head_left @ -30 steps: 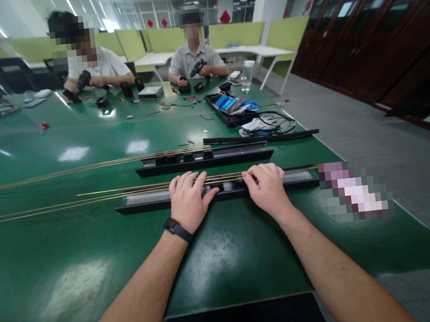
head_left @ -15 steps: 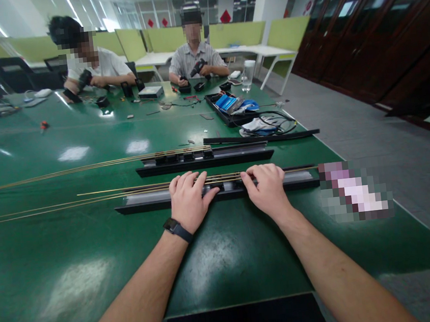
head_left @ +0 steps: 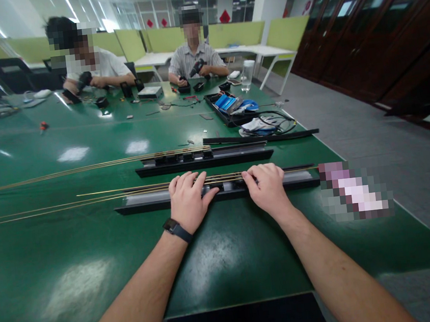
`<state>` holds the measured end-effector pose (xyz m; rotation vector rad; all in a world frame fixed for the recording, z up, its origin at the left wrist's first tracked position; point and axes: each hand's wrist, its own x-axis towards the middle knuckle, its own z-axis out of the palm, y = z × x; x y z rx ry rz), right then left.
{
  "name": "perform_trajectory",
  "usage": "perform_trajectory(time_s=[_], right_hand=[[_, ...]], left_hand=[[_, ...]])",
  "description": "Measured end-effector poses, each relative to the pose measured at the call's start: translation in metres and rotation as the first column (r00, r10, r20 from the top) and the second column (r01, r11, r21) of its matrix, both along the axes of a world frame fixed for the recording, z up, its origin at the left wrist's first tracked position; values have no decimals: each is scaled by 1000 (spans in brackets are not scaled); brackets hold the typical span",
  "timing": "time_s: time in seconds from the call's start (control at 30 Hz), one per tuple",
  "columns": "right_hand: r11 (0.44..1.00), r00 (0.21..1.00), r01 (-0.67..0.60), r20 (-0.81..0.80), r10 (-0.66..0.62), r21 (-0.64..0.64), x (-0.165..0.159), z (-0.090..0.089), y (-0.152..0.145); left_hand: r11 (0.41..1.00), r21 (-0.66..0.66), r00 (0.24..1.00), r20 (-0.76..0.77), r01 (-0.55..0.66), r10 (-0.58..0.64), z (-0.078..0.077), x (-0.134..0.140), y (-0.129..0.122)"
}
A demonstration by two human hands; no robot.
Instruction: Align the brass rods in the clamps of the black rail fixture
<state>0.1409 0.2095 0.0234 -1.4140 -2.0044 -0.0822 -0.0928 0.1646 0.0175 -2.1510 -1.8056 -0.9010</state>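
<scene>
In front of me lies a long black rail (head_left: pixel 153 200) with a grey inner face. Thin brass-coloured rods (head_left: pixel 100 200) run along it and stick out far past its left end. My left hand (head_left: pixel 188 202) rests over the rods and rail, fingers spread and thumb stretched out to the right. A dark watch is on that wrist. Further right, my right hand (head_left: pixel 267 186) has its thumb and bent forefinger closed at the rods; the exact grip is partly hidden. Between my hands, small dark blocks (head_left: pixel 236 185) sit inside the rail.
Behind lies a second black rail (head_left: pixel 238 158) with rods and blocks. A black strip (head_left: pixel 262 138), gloves with a cable (head_left: pixel 257 126) and a black tray (head_left: pixel 229 118) stand beyond. Two people across the table hold drills. A blurred pinkish item (head_left: pixel 352 190) is at right.
The lowest rod's left end has shifted slightly left. My right thumb has moved a little to the right; my left hand has stayed in place.
</scene>
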Motion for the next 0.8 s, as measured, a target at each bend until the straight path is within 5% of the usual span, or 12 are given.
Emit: perform_trajectory(time_s=[0.8], right_hand=[[1000,1000,-20,18,20,12,0,0,-1]], left_hand=[[1000,-1,1000,-5,-2,2,2,1,0]])
